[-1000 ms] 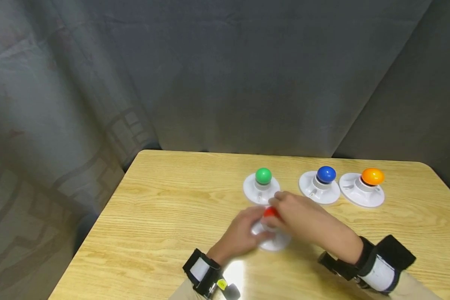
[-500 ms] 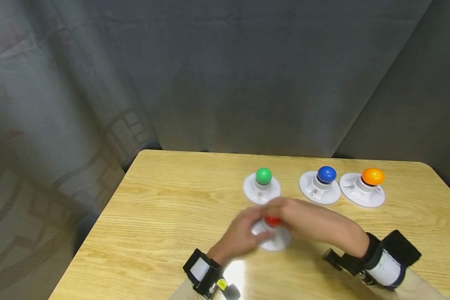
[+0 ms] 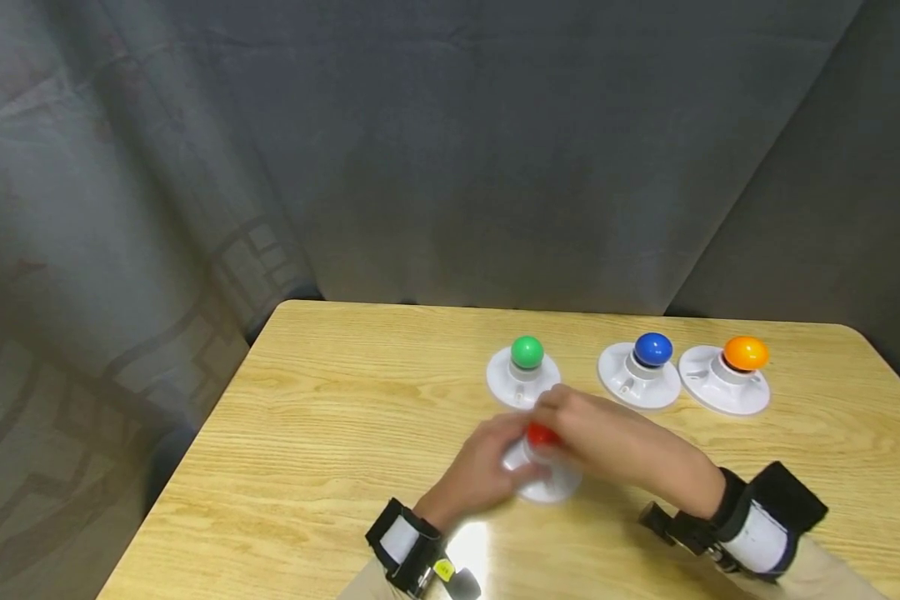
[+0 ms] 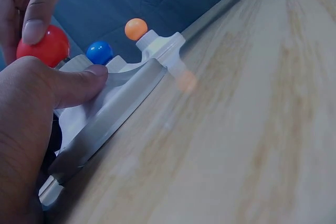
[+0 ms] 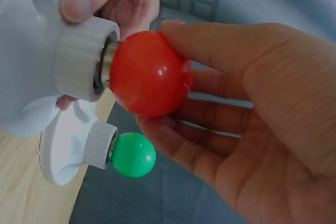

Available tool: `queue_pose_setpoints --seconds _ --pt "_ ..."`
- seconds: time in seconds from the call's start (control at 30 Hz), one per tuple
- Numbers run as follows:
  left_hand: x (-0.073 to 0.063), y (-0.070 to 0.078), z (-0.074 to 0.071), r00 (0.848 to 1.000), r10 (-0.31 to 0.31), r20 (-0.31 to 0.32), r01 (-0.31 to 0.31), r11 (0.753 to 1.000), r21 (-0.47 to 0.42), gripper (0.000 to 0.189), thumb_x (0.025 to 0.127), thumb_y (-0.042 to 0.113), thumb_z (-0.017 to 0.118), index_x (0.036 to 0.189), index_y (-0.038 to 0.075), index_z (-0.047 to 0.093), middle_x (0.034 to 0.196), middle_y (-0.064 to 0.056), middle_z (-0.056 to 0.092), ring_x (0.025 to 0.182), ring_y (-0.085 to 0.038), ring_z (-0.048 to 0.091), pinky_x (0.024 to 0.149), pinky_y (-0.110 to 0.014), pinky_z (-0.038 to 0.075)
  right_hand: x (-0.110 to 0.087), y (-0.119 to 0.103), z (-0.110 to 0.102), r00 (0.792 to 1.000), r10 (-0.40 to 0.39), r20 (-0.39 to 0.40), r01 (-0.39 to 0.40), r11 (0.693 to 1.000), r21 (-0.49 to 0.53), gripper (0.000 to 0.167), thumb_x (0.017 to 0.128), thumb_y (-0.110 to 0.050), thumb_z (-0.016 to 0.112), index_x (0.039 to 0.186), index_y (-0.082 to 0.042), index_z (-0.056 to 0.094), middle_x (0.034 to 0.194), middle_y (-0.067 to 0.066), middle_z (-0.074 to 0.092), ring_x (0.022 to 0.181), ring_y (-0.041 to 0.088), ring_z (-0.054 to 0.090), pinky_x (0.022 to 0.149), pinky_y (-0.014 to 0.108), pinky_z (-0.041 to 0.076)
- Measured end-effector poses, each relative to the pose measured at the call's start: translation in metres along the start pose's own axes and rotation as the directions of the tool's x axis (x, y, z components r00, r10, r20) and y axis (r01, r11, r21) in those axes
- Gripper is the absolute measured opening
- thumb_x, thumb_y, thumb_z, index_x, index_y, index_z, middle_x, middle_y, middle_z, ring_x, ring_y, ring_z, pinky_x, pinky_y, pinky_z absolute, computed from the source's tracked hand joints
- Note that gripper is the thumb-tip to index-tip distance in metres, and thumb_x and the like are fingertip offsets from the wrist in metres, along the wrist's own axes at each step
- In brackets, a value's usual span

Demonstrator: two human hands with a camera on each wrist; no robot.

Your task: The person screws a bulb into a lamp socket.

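Note:
A round red light bulb (image 5: 151, 74) sits in the collar of a white lamp holder (image 3: 558, 485) on the table, and a strip of its metal screw base shows at the collar in the right wrist view. My right hand (image 3: 603, 433) pinches the bulb between thumb and fingertips. From the other side my left hand (image 3: 476, 471) grips the holder, its thumb (image 4: 79, 86) lying against the collar. Just behind stands a second holder with a green bulb (image 3: 527, 352). Part of the red bulb is covered by my right fingers in the head view.
To the right, towards the table's back edge, are two more white holders, one with a blue bulb (image 3: 653, 349), the other with an orange bulb (image 3: 746, 353). A dark grey curtain (image 3: 495, 167) hangs behind the wooden table (image 3: 307, 433).
My right hand has turned about the red bulb, its wrist swinging right and then back left. The left hand and the holder have stayed in place.

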State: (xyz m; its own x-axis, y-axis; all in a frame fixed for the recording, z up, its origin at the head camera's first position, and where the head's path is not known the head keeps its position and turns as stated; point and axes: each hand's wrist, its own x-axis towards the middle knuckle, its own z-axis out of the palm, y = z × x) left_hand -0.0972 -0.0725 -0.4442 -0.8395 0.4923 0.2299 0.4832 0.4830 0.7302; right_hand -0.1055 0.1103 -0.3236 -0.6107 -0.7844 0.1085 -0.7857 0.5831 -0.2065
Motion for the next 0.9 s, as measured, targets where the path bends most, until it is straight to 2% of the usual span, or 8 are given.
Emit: queue_pose_setpoints --seconds 0.17,0.37,0.63,0.9 --pt "0.002 0.000 0.000 0.999 0.041 -0.005 -0.041 0.999 0.001 0.064 0.088 0.039 0.066 0.144 0.042 0.037 0.145 0.019 0.047 0.130 -0.007 0.049 0.108 -0.041 0.043 0.002 -0.001 0.003 0.998 0.057 -0.041 -0.057 0.998 -0.001 0.008 0.083 -0.020 0.073 0.080 -0.015 0.067 0.074 -0.005 0.056 0.062 0.001 0.045 0.053 0.014 0.043" --pt "0.001 -0.001 0.000 0.998 0.059 -0.014 -0.059 0.998 -0.024 0.052 0.088 0.035 0.068 0.136 0.041 0.048 0.139 0.020 0.052 0.127 -0.004 0.051 0.108 -0.036 0.044 0.007 -0.004 0.009 0.987 0.129 -0.092 -0.132 0.991 -0.021 0.023 0.084 -0.025 0.069 0.068 -0.019 0.054 0.065 -0.007 0.045 0.052 0.002 0.036 0.044 0.014 0.032" --pt "0.001 0.001 0.000 1.000 0.022 -0.017 -0.024 0.995 -0.095 0.043 0.086 0.032 0.070 0.127 0.038 0.056 0.129 0.021 0.058 0.119 -0.002 0.054 0.104 -0.030 0.045 0.013 -0.010 0.021 0.958 0.236 -0.160 -0.252 0.964 -0.084 0.032 0.085 -0.028 0.066 0.062 -0.017 0.048 0.059 -0.005 0.041 0.046 0.006 0.034 0.039 0.016 0.028" --pt "-0.001 0.001 0.000 1.000 -0.016 -0.009 0.015 0.995 -0.100 0.046 0.085 0.034 0.071 0.128 0.039 0.054 0.130 0.020 0.058 0.120 -0.003 0.055 0.101 -0.028 0.048 0.020 -0.012 0.029 0.921 0.358 -0.156 -0.375 0.922 -0.096 0.036 0.089 -0.032 0.061 0.061 -0.015 0.047 0.053 -0.002 0.039 0.043 0.012 0.036 0.039 0.022 0.028"
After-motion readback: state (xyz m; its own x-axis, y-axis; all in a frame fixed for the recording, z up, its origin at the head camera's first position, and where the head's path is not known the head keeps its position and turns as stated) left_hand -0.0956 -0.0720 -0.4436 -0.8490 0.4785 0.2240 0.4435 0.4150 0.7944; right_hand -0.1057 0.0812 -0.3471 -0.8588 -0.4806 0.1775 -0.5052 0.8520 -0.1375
